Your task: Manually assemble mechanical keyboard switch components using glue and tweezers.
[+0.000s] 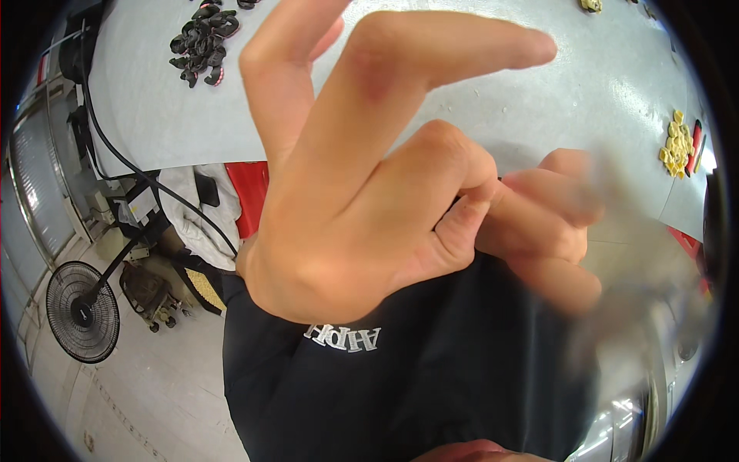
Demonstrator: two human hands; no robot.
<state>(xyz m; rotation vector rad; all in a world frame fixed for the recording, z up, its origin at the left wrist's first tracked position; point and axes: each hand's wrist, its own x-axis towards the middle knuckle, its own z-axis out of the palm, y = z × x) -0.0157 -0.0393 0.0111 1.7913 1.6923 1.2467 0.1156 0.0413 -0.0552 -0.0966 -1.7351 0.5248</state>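
Centrally, any held piece is hidden where the left hand (339,208) pinches narrowly beside the blurred right hand (543,231), whose grip cannot be told; a slackened pinch could drop it unseen onto the black garment (439,369)

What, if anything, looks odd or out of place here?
A few tiny pale specks lie scattered on the grey table, apart from the yellow pieces, like stray crumbs. A hazy smear also blurs the view by the right hand, its cause unclear.
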